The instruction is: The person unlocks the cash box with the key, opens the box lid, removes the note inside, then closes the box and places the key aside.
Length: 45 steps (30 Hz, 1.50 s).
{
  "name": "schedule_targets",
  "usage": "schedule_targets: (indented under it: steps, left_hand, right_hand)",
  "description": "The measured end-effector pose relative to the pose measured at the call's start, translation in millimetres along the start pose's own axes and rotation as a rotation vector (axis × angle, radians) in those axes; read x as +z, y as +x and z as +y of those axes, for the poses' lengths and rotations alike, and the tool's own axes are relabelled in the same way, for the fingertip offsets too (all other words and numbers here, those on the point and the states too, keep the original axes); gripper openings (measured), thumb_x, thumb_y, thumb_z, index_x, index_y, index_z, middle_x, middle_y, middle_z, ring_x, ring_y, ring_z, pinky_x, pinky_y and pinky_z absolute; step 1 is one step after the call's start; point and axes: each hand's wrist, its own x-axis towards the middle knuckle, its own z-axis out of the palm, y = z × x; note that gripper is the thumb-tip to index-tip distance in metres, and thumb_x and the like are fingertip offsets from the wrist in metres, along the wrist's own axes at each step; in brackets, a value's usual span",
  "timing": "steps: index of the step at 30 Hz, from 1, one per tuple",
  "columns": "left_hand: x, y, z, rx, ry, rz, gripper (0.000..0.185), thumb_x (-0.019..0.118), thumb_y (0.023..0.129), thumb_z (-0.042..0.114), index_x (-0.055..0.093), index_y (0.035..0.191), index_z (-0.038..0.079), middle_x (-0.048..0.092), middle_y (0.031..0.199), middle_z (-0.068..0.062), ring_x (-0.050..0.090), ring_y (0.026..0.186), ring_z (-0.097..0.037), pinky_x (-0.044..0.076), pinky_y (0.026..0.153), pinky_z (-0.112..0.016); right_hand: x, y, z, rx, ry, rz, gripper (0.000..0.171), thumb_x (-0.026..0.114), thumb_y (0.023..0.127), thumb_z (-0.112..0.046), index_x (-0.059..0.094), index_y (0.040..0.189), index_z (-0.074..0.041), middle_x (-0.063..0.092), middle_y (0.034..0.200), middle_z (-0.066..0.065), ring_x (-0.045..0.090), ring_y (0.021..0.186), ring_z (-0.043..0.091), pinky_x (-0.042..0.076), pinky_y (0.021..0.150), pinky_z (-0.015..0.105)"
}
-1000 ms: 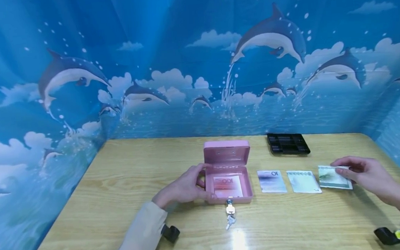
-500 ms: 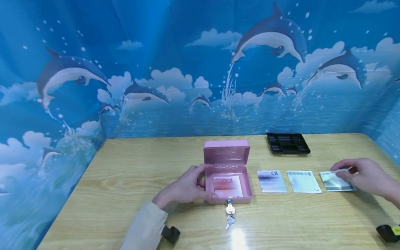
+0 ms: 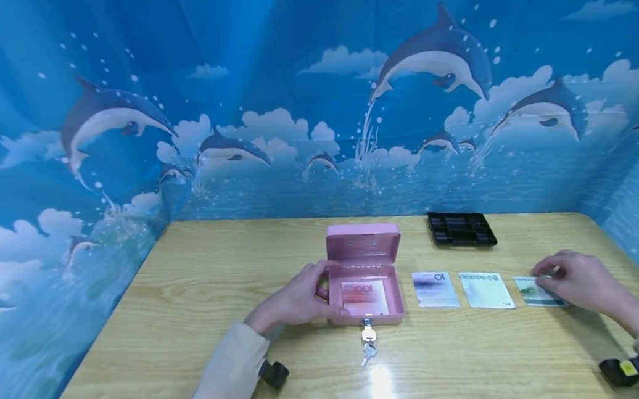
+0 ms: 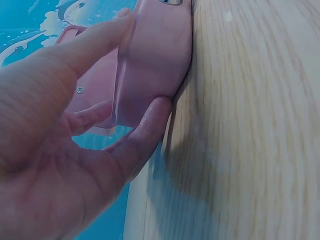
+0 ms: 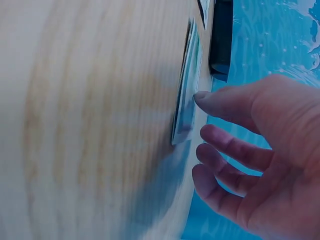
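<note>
My left hand (image 3: 298, 297) grips the left side of an open pink cash box (image 3: 396, 299). In the left wrist view its thumb and fingers spread around the box's end. A red banknote (image 3: 364, 298) marked 100 lies inside. At the right, my right hand (image 3: 583, 280) is over green banknotes (image 3: 534, 292) lying on the table. The right wrist view shows them as a thin stack, the thumb tip touching or very near its edge and the other fingers loosely bent, apart from it. Left of them lie a pale green banknote (image 3: 487, 290) and a blue-violet banknote (image 3: 435, 290).
A black compartment tray (image 3: 462, 230) lies near the table's back edge. Two keys (image 3: 369, 341) hang from the box's front lock. The wooden table (image 3: 218, 256) meets a blue dolphin-print cloth (image 3: 270, 135) behind.
My right hand has lowered the green banknotes from a raised tilt until they lie flat, then drawn slightly up off them. My left hand and the box have stayed put.
</note>
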Motion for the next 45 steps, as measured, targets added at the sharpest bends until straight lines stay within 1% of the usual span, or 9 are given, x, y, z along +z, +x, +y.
schedule_targets:
  steps: [3,5,7,11,14,21,31,36,45]
  left_hand:
    - [-1.1,0.0,-1.3,0.008,-0.016,-0.015,0.093,0.089,0.080,0.028,0.036,0.156,0.015,0.052,0.132,-0.013,0.062,0.105,-0.017,0.056,0.092,-0.031]
    - [-1.4,-0.3,-1.6,0.011,-0.026,-0.023,0.093,0.088,0.080,0.028,0.035,0.156,0.016,0.051,0.135,-0.013,0.062,0.106,-0.018,0.057,0.092,-0.031]
    - [-1.6,-0.7,-1.8,0.013,-0.039,-0.027,0.092,0.088,0.081,0.027,0.035,0.156,0.017,0.051,0.137,-0.014,0.062,0.107,-0.018,0.058,0.091,-0.030]
    - [-1.5,-0.6,-2.2,0.016,-0.065,-0.027,0.090,0.087,0.082,0.024,0.036,0.155,0.015,0.052,0.139,-0.015,0.064,0.107,-0.019,0.059,0.089,-0.030]
    - [-1.0,-0.2,-2.6,0.017,-0.069,-0.025,0.088,0.086,0.083,0.024,0.037,0.154,0.014,0.052,0.138,-0.016,0.065,0.107,-0.020,0.059,0.088,-0.029]
    - [-0.7,0.2,-3.3,0.019,-0.066,-0.027,0.087,0.087,0.082,0.024,0.037,0.154,0.016,0.052,0.140,-0.015,0.064,0.108,-0.020,0.059,0.091,-0.031]
    - [-1.0,0.9,-1.7,-0.013,-0.095,-0.026,0.090,0.089,0.079,0.024,0.039,0.154,0.019,0.052,0.141,-0.013,0.063,0.108,-0.021,0.058,0.093,-0.034]
    - [-2.6,3.0,-1.1,-0.002,-0.086,-0.042,0.091,0.089,0.079,0.022,0.038,0.154,0.017,0.053,0.141,-0.013,0.064,0.108,-0.021,0.059,0.093,-0.034]
    - [-3.3,4.0,2.9,-0.027,-0.109,-0.060,0.091,0.089,0.078,0.015,0.038,0.153,0.014,0.051,0.143,-0.016,0.064,0.110,-0.023,0.060,0.093,-0.035]
  right_hand:
    - [-3,-2,-2,0.005,0.010,0.011,0.016,0.079,0.085,-0.011,0.077,0.098,-0.002,0.070,0.096,0.022,0.067,0.078,0.031,0.055,0.063,0.045]
    - [-5,-4,-5,-0.001,0.014,0.034,0.016,0.078,0.087,-0.012,0.077,0.099,-0.002,0.071,0.098,0.022,0.067,0.077,0.026,0.054,0.060,0.040]
    - [-6,-6,-12,-0.010,0.031,0.065,0.016,0.076,0.090,-0.015,0.077,0.102,-0.004,0.072,0.100,0.021,0.065,0.075,0.013,0.050,0.057,0.032]
    - [-9,-8,-33,-0.036,0.099,0.140,0.016,0.074,0.093,-0.019,0.078,0.105,-0.009,0.075,0.102,0.016,0.053,0.074,-0.013,0.045,0.054,0.022]
    - [-8,-9,-52,-0.040,0.162,0.161,0.015,0.073,0.094,-0.018,0.077,0.106,-0.010,0.075,0.101,0.011,0.048,0.077,-0.019,0.049,0.055,0.020]
    - [-3,-10,-90,-0.006,0.287,0.100,0.021,0.070,0.098,-0.023,0.075,0.115,-0.013,0.073,0.111,0.009,0.053,0.083,-0.014,0.054,0.061,0.021]
    - [10,-12,-114,-0.023,0.402,0.062,0.027,0.071,0.098,-0.030,0.073,0.120,-0.014,0.073,0.118,0.008,0.059,0.093,-0.010,0.057,0.069,0.021]
    - [14,-10,-130,-0.027,0.445,0.044,0.027,0.070,0.098,-0.031,0.073,0.120,-0.016,0.073,0.120,0.005,0.060,0.096,-0.010,0.058,0.073,0.022]
    - [22,-1,-168,-0.101,0.558,-0.019,0.028,0.072,0.097,-0.029,0.073,0.121,-0.016,0.072,0.124,0.003,0.067,0.105,0.017,0.059,0.077,0.024]
